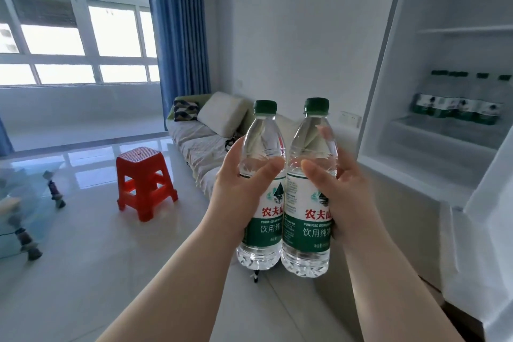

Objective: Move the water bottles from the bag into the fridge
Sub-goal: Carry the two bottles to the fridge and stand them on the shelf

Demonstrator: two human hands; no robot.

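Observation:
I hold two clear water bottles with green caps and green-and-white labels upright, side by side in front of me. My left hand (pixel 236 189) grips the left bottle (pixel 263 219). My right hand (pixel 344 191) grips the right bottle (pixel 309 219). The two bottles touch each other. To the right stands the open white fridge (pixel 433 153). Several more bottles of the same kind (pixel 458 105) stand in a row on its middle shelf. The bag is not in view.
A red plastic stool (pixel 144 183) stands on the tiled floor to the left. Behind the bottles a sofa (pixel 200 141) with cushions runs along the wall. A glass table (pixel 19 203) is at the far left. The fridge door (pixel 483 244) hangs open at the lower right.

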